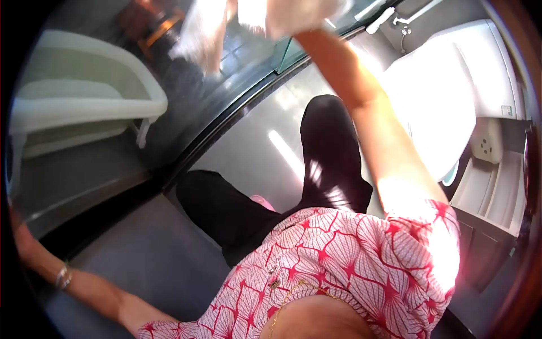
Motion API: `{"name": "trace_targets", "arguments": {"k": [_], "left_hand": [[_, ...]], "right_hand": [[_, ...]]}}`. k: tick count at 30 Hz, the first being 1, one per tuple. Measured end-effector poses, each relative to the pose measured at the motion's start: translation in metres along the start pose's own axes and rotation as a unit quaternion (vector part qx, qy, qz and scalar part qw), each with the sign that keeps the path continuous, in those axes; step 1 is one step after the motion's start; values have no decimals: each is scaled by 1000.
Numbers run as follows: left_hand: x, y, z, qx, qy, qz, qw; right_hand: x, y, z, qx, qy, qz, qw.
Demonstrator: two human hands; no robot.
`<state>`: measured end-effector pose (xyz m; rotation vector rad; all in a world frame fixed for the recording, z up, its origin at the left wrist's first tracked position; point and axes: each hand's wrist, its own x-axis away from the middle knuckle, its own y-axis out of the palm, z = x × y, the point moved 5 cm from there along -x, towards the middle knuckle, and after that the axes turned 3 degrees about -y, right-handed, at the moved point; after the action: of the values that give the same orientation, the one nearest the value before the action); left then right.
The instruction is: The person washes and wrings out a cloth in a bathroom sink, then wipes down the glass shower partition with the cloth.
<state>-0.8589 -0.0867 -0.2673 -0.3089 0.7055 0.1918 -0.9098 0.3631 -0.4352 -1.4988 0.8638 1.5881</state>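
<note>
Right arm's stretched out, the right hand (305, 21) up near the edge of the glass (283, 56), and there's the cloth (252, 13), just to its left, seemingly held; blur hides its long axis and the fingers' closure. The left hand (21, 238) is well apart, its grip impossible to tell.

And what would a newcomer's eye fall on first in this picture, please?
Probably the red-and-white shirt at the bottom, its pattern bold against the black trousers in the middle. Then the right hand at the top edge, blurred, with something white, perhaps a cloth, at it. The pale tub on the left also stands out.
</note>
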Motion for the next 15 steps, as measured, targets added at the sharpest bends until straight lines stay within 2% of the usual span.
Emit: {"name": "trace_targets", "arguments": {"k": [5,7,8,9,10,12,13,15], "left_hand": [[-10,-32,-14,44,-38,-37,998],[-12,-43,-15,59,-57,-49,995],[-14,-47,-15,65,-69,-55,994],[-16,-51,-16,70,-79,-62,992],[-18,-54,-16,77,-89,-66,991],[-20,-60,-18,88,-107,-77,987],[-20,-64,-18,93,-114,-79,986],[-19,-70,-19,106,-128,-88,982]], "right_hand": [[141,11,1,-10,98,-3,995],[212,15,-3,10,123,78,989],[242,25,-1,-80,260,-53,961],[277,35,-5,-168,386,-181,889],[307,43,-16,-251,493,-300,777],[327,35,-29,-275,601,-248,709],[340,31,-34,-182,623,-168,742],[360,32,-43,-177,690,-176,679]]}}
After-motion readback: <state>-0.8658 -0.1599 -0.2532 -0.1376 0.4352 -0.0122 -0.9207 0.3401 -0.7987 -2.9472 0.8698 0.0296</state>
